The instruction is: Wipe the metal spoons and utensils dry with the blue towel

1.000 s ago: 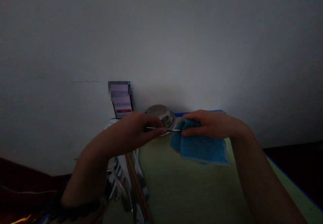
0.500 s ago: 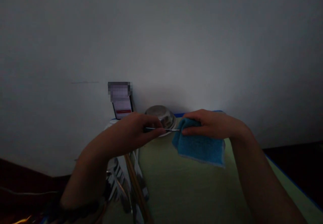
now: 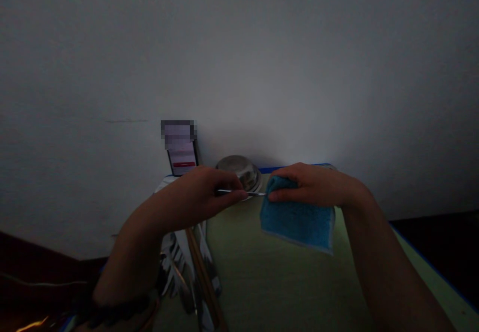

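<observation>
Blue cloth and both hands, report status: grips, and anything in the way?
Left hand pinching thin metal utensil. Right hand gripping blue cloth, utensil's end hidden there. Metal bowl beyond left hand; no obstruction visible between hands.

Right end of slim metal item [image 3: 256, 194] invisible behind blue cloth [image 3: 299, 224]

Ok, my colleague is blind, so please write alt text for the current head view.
A person's left hand pinches a thin metal utensil whose other end is hidden at a blue cloth held by the right hand, above a green table. Cutlery lies at left; behind the hands, a phone and a metal bowl stand near a pale wall.
</observation>
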Action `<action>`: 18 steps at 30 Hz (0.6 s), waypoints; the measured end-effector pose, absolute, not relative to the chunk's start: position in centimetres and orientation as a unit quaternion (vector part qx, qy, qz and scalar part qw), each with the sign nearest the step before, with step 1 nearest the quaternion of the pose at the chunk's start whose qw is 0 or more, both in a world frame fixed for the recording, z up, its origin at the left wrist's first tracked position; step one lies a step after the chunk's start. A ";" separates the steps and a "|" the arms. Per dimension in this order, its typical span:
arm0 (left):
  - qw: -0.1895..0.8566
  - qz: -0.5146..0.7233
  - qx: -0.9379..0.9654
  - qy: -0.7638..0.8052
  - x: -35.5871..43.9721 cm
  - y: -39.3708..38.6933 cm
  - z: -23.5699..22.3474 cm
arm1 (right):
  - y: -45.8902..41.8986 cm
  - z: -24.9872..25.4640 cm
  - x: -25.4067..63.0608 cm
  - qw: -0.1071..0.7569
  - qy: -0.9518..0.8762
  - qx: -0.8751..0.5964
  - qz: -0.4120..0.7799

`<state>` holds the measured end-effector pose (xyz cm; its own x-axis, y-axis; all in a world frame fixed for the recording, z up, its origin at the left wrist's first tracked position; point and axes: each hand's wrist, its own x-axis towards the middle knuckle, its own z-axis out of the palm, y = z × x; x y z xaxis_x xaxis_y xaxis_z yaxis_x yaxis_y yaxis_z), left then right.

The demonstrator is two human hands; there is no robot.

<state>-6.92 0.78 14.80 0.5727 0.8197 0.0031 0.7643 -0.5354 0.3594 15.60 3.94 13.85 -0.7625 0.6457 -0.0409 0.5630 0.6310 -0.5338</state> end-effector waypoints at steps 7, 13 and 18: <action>0.160 0.084 0.872 0.454 -6.8 0.9 14.7 | 3.8 13.9 15.7 0.075 -0.892 -0.350 0.276; 0.172 0.094 0.871 0.449 -6.9 0.9 14.6 | 3.9 13.9 15.8 0.094 -0.888 -0.325 0.312; 0.181 0.092 0.874 0.441 -6.9 0.9 14.7 | 3.9 14.0 16.1 0.079 -0.887 -0.286 0.354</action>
<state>-6.93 0.91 14.66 0.5936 0.8047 0.0010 0.7383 -0.5452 0.3970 16.15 3.95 13.95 -0.8242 0.5628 -0.0627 0.4514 0.5862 -0.6727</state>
